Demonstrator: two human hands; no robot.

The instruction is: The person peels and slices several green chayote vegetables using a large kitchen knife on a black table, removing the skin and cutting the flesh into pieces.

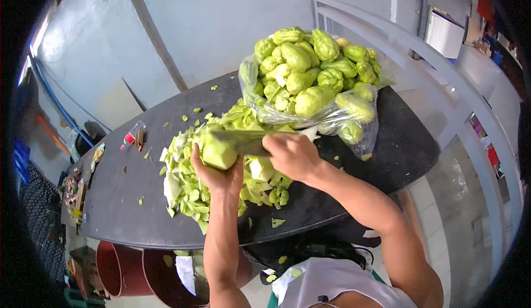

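The left hand (217,171) has its grip tight around a peeled green squash (218,150), held up over the dark bench (116,197). The right hand (292,154) has its grip tight on a big knife (243,141), whose blade lies on the squash. Green peels (191,189) are piled under the hands. Behind them, a clear bag (332,117) is full of green squashes (310,67).

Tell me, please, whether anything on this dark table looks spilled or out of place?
Yes: pale green peel scraps lie scattered across the dark tabletop beyond the main peelings heap, and a few pieces have dropped below the table's near edge. The clear plastic bag of green chayotes bulges, overfilled.
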